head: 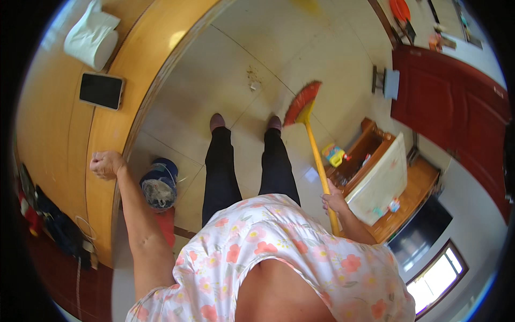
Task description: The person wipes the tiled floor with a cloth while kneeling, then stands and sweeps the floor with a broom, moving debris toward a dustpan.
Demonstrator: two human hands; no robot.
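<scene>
My right hand (334,198) grips the yellow handle of a broom (318,157). The broom's head, with red bristles (302,100), is angled near the floor just right of my right shoe (275,122). My left hand (107,165) is curled into a fist at the edge of a yellow wooden tabletop (100,139); nothing shows in it, and I cannot tell whether it rests on the wood. A small heap of debris (253,78) with a whitish scrap lies on the tiled floor (201,80) ahead of my feet.
On the tabletop are a tissue roll (94,42) and a dark-screened device (101,90). A blue bucket (160,177) stands left of my legs. To the right are a yellow bottle (334,155), a wooden cabinet (374,141), a small stool (387,82) and a red door (450,92).
</scene>
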